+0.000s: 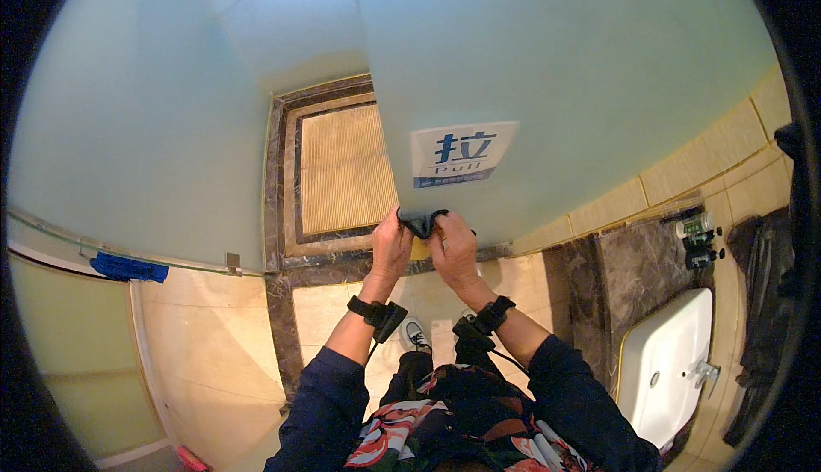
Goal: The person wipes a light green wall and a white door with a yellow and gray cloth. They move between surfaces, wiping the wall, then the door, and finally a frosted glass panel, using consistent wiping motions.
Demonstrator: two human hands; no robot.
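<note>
My left hand (392, 245) and my right hand (454, 249) are side by side in front of me, both gripping a dark cloth (421, 222) that sags a little between them. The cloth is at the edge of a frosted glass door (577, 87), below a sticker (463, 154) that reads "Pull". Something yellow (420, 249) shows between my hands, just under the cloth; what it is I cannot tell. Each of my wrists wears a black strap with a small device.
A white washbasin (664, 369) with a metal tap (704, 372) is set in a dark marble counter (632, 273) on the right, near small bottles (698, 247). Left, a blue cloth (128, 267) hangs by a frosted glass panel (128, 119). A marble-edged shower floor (343, 170) lies beyond the door.
</note>
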